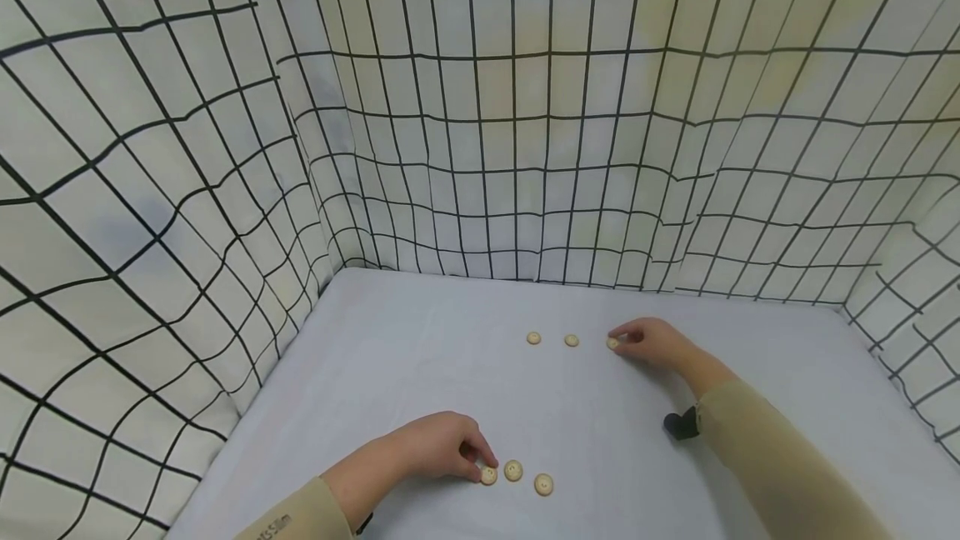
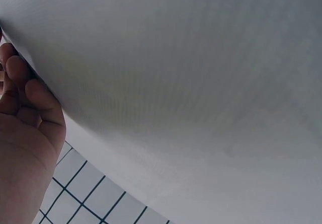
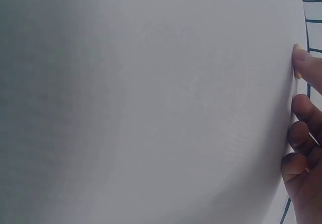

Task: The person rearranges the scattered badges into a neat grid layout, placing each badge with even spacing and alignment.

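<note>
In the head view my left hand [image 1: 441,445] pinches a round cream button [image 1: 488,476] lying on the white table, thumb and fingertips at its edge. Two more buttons, a middle one [image 1: 513,470] and an outer one [image 1: 543,484], lie just to its right. Farther back, my right hand [image 1: 654,343] holds another button [image 1: 612,343] between thumb and fingers, low at the tabletop. To the left of it lie a second button [image 1: 572,340] and a third button [image 1: 533,337]. The right wrist view shows the thumb against the held button [image 3: 297,75]; the left wrist view hides the left one.
A white cloth-covered table [image 1: 420,340] spreads under both hands. White walls with a black grid net [image 1: 487,119] rise at the back and both sides. A dark wrist camera [image 1: 681,423] sits beneath the right sleeve, just above the table.
</note>
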A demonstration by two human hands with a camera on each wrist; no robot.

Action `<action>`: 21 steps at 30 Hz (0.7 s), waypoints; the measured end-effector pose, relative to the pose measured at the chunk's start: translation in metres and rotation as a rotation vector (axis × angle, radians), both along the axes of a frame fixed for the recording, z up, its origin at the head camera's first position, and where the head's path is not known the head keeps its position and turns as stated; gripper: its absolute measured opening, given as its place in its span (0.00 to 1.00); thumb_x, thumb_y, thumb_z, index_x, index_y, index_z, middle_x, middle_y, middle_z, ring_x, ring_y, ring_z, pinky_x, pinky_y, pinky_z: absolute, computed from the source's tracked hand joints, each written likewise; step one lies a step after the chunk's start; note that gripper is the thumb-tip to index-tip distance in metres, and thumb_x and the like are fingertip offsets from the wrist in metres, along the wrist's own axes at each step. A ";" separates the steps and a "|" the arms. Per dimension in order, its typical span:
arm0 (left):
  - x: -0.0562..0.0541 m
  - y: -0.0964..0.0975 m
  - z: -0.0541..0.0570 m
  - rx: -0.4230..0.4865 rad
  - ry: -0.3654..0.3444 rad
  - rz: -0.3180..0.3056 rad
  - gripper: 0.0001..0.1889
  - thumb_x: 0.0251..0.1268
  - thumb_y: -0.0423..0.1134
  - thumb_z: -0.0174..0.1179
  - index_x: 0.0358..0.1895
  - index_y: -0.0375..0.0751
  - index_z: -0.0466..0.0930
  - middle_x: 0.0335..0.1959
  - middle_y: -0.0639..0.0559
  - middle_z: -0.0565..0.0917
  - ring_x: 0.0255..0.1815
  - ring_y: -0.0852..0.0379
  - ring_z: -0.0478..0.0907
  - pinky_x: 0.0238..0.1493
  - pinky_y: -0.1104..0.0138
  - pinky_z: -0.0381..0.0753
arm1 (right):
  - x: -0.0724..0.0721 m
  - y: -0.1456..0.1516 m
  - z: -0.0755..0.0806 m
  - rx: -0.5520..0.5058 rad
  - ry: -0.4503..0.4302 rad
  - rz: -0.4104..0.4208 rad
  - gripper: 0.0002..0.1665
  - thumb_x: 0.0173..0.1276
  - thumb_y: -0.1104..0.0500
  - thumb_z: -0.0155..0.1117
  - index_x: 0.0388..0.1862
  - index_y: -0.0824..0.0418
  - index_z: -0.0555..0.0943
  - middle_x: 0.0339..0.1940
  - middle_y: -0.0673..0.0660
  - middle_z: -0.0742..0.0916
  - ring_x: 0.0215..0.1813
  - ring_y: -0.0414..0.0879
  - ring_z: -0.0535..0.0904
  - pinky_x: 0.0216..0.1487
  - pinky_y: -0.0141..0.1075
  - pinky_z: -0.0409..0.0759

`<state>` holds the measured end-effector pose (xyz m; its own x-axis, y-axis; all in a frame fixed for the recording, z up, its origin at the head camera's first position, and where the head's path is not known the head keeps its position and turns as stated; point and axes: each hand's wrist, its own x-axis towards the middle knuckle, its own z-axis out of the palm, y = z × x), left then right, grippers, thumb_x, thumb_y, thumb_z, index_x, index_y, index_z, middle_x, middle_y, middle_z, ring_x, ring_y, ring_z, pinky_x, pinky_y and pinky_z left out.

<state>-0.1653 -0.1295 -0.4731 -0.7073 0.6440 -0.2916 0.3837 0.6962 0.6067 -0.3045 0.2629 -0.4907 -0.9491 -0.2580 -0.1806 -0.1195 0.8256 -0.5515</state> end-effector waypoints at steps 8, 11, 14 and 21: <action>0.001 0.000 0.003 0.009 -0.006 0.008 0.09 0.56 0.40 0.73 0.40 0.58 0.90 0.27 0.66 0.75 0.29 0.69 0.70 0.35 0.71 0.72 | 0.002 0.000 -0.001 0.004 0.001 0.001 0.21 0.66 0.48 0.69 0.57 0.52 0.85 0.55 0.60 0.82 0.55 0.55 0.76 0.58 0.55 0.73; 0.001 0.001 0.004 0.017 -0.026 0.019 0.08 0.57 0.39 0.73 0.39 0.57 0.90 0.27 0.65 0.76 0.29 0.69 0.70 0.34 0.71 0.72 | 0.002 0.000 0.000 -0.001 -0.002 -0.006 0.21 0.66 0.49 0.69 0.57 0.51 0.84 0.55 0.59 0.82 0.55 0.54 0.75 0.59 0.54 0.72; 0.000 0.001 0.004 0.022 -0.041 0.025 0.08 0.56 0.39 0.73 0.39 0.57 0.90 0.26 0.65 0.76 0.29 0.68 0.70 0.34 0.71 0.72 | 0.002 0.000 -0.001 -0.004 0.000 -0.002 0.22 0.66 0.49 0.69 0.58 0.51 0.84 0.54 0.59 0.82 0.54 0.54 0.75 0.58 0.54 0.73; -0.002 0.002 0.003 0.038 -0.076 0.035 0.09 0.55 0.38 0.73 0.37 0.57 0.90 0.24 0.64 0.76 0.27 0.68 0.70 0.33 0.71 0.71 | 0.003 0.002 -0.003 -0.013 0.001 -0.012 0.23 0.64 0.49 0.71 0.58 0.50 0.84 0.52 0.57 0.82 0.52 0.52 0.75 0.56 0.52 0.74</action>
